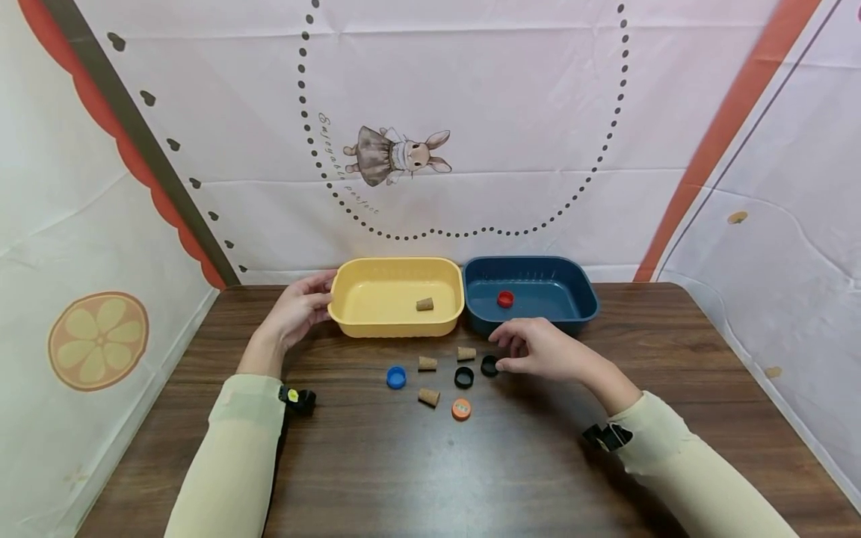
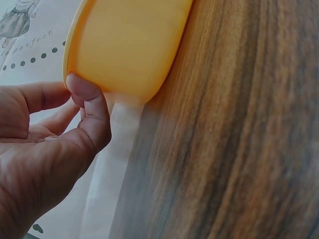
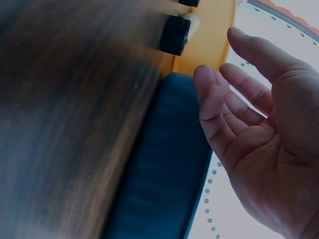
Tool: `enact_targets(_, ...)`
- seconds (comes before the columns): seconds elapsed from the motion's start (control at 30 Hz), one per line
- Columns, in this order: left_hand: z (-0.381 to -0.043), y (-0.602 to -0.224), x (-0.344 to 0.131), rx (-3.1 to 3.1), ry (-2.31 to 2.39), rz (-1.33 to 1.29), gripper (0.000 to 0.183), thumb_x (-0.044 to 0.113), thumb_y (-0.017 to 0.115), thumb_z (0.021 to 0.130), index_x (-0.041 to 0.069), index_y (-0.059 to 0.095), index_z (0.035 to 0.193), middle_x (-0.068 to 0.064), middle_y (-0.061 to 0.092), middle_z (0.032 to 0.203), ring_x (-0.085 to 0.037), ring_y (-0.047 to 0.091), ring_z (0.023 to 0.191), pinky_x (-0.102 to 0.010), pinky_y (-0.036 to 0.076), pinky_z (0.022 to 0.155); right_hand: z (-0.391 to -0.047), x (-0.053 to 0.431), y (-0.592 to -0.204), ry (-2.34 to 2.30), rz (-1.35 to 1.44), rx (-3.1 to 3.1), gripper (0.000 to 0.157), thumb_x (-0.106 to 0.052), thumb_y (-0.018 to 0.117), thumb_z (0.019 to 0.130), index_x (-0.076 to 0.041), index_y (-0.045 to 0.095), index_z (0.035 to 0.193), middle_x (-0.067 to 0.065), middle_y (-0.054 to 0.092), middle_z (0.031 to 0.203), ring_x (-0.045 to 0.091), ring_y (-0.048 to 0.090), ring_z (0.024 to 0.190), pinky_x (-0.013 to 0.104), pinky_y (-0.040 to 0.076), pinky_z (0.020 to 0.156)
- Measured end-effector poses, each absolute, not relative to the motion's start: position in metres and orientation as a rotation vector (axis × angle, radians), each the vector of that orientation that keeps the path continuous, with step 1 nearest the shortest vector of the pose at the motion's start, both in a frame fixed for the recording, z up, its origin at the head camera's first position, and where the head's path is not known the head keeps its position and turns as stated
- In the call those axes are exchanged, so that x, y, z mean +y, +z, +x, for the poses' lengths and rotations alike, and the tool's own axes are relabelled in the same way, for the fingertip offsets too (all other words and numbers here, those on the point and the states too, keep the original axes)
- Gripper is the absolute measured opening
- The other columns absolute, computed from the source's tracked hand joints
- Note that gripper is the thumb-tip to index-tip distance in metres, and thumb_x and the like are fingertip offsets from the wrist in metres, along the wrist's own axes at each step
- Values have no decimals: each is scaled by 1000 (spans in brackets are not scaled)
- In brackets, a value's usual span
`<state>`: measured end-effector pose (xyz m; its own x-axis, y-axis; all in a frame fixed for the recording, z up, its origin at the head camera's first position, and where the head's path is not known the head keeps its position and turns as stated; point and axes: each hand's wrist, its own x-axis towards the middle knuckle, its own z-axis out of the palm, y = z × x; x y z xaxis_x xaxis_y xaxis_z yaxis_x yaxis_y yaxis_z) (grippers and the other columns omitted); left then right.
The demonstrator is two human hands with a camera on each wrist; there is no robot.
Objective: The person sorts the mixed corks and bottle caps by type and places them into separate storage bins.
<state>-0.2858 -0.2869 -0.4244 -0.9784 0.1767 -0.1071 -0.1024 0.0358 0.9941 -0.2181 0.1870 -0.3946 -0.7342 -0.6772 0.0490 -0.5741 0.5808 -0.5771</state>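
Observation:
My left hand (image 1: 301, 308) holds the left end of a yellow plastic basin (image 1: 397, 329), its thumb and fingers at the rim in the left wrist view. One cork (image 1: 424, 304) lies inside that basin. Over the table, in front of a dark blue basin (image 1: 572, 317), hovers my right hand (image 1: 541, 350). Its fingers are loosely bent with nothing between them in the right wrist view. Just left of its thumb sits a black bottle cap (image 1: 489, 365). A second black cap (image 1: 463, 377) is a little further left. The blue basin contains a red cap (image 1: 505, 299).
Three corks lie on the wooden table (image 1: 377, 478), one cork (image 1: 466, 353) close to the basins. A blue cap (image 1: 396, 377) is at their left, an orange cap (image 1: 460, 409) nearer the front. Behind the basins hangs a patterned white cloth (image 1: 504, 149).

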Motion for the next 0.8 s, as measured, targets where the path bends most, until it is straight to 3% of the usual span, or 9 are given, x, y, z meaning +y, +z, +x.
enact_targets(0.23,-288,-425,-288,2091,2060,87,61,-1,51,110,4,31,167,-24,40,148,-26,60,109,-27,59,80,-219,186,-406,-817,-1038,2585,41,-25,85,94,-6,72,127,3,73,111,16,67,89,36,60,81)
enact_targets(0.43,-286,-425,-287,2098,2063,76,60,-1,51,109,5,33,166,-23,41,146,-24,60,109,-26,59,80,-222,184,-413,-757,-1032,2578,44,-25,86,92,-6,71,129,1,71,109,15,67,87,30,57,79)
enact_targets(0.8,-285,-425,-287,2097,2064,86,59,-1,51,109,5,34,166,-23,42,144,-25,59,111,-26,59,81,-227,179,-418,-730,-1023,2582,39,-23,86,91,-8,72,124,-2,69,105,12,65,86,30,56,78)
